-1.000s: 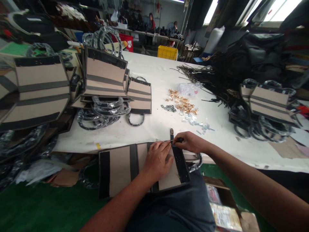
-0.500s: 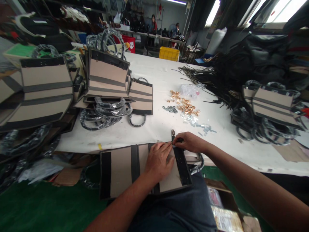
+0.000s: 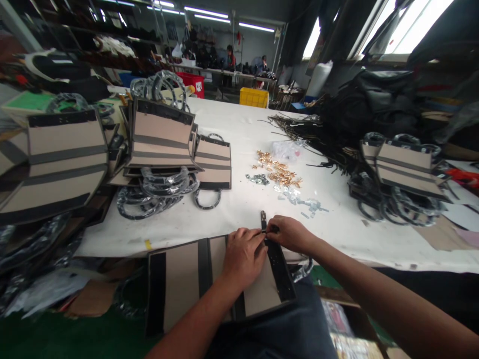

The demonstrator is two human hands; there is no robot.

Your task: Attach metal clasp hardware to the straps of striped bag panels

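A beige and black bag panel lies partly on the table's front edge and partly over my lap. Flat on its right half rests my left hand, fingers pointing up and right toward a short dark strap with metal bits that sticks out past the panel's far edge. My right hand pinches at the base of that strap, thumb and fingertips together; what is between them is too small to make out. A plastic-wrapped handle shows at the panel's right side.
On the white table are gold metal pieces, dark clips and silver plates. Stacked panels with wrapped handles stand left and right. Black straps lie behind. Two people sit far back.
The head view has tilted up slightly, so the scene sits lower in the picture. Both hands stay at the strap's base, with little visible change in their hold.
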